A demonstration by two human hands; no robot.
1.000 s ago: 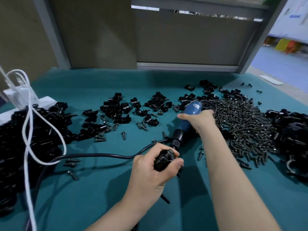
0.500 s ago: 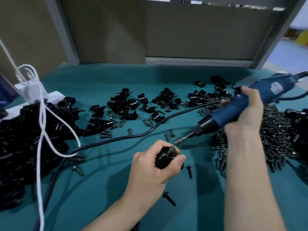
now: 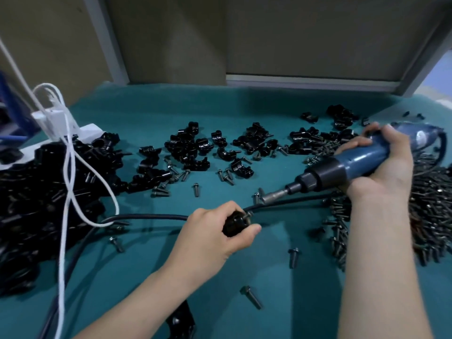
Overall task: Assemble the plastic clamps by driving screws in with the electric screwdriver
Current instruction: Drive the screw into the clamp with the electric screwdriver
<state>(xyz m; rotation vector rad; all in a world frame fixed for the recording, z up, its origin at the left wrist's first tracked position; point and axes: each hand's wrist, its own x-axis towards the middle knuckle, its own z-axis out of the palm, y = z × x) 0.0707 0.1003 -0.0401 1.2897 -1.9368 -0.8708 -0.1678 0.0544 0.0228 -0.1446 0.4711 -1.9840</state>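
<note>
My left hand grips a black plastic clamp with a screw head showing at its top. My right hand grips the blue electric screwdriver, held almost level with its metal bit pointing left, a short way up and right of the clamp and apart from it. The driver's black cable runs left across the green mat behind my left hand. A dense heap of dark screws lies under and right of my right forearm.
Loose black clamp halves are scattered across the middle of the mat, and a big heap of them lies at the left. A white cord hangs over that heap from a white block. Single screws lie near my arms.
My right hand has lowered the screwdriver and brought its bit closer to the clamp, after lifting it off a second ago. My left hand keeps its hold on the clamp.
</note>
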